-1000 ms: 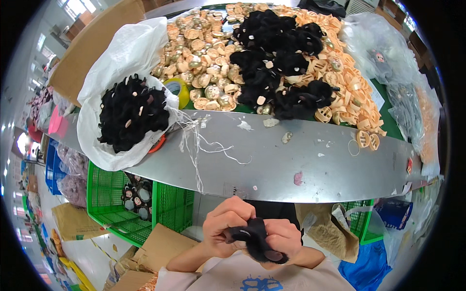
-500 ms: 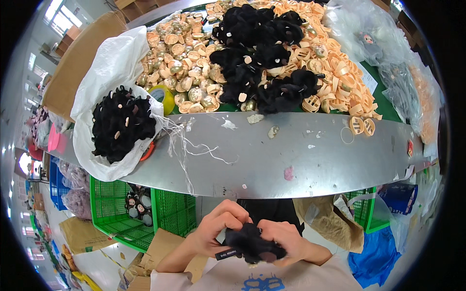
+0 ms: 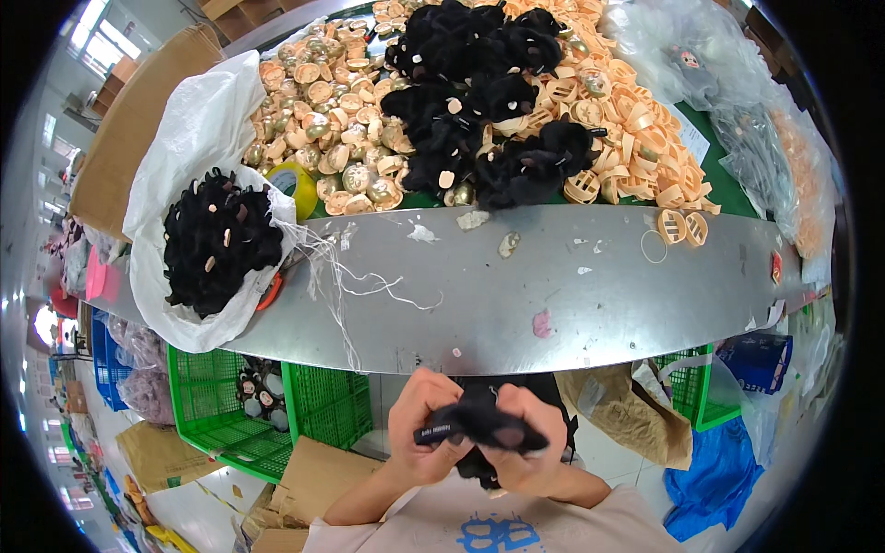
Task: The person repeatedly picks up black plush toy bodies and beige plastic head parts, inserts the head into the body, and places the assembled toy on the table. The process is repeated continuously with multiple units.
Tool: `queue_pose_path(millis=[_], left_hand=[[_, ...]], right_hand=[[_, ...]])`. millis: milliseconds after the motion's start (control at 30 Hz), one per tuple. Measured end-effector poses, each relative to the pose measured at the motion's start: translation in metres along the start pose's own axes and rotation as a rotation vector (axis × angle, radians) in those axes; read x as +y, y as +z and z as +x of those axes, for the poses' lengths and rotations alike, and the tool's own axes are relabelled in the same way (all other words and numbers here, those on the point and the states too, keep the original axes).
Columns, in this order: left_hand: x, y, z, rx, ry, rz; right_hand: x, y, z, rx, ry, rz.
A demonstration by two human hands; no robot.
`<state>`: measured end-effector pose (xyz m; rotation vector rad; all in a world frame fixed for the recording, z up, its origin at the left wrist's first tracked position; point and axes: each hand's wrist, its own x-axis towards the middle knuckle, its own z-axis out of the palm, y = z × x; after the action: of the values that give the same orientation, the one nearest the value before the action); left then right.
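Close to my chest, below the table edge, both hands grip a small black plush piece (image 3: pixel 485 417) with a brownish patch and a dark fabric tag. My left hand (image 3: pixel 414 431) is closed round its tagged side, thumb pressed on the fabric. On the other side my right hand (image 3: pixel 537 444) pinches the plush, fingers curled. A further black part hangs down between the hands. More black plush pieces (image 3: pixel 461 46) lie heaped at the back of the table, and others (image 3: pixel 221 244) fill a white woven sack (image 3: pixel 152 267) on the left.
The metal table (image 3: pixel 415 323) carries loose white threads (image 3: pixel 369 286), yellow tape (image 3: pixel 302 191) and an orange-handled tool (image 3: pixel 270 292). Behind are gold-and-beige round parts (image 3: pixel 318 120) and beige plastic parts (image 3: pixel 636 111). Green crates (image 3: pixel 327 405) and a blue bag (image 3: pixel 714 484) stand below.
Both hands have risen slightly toward the table edge with the plush. They have turned it, and their grip is now higher on its sides. The view has shifted slightly.
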<state>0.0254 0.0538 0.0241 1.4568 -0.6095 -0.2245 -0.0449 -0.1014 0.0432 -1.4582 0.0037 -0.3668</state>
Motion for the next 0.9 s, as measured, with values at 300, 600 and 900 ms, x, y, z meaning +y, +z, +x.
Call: queue_pose_path(millis=[300,600,900], left_hand=[[-0.004,0.004,0.006,-0.072,-0.155,-0.037],[-0.015,0.023,0.019,0.004,-0.096,0.044],[-0.023,0.042,0.025,0.132,0.042,0.202]], right_hand=[[0.01,-0.022,0.008,-0.089,0.301,0.292],[0.025,-0.013,0.005,0.177,0.029,0.015],[0.038,0.006,-0.009,0.444,0.005,-0.031]])
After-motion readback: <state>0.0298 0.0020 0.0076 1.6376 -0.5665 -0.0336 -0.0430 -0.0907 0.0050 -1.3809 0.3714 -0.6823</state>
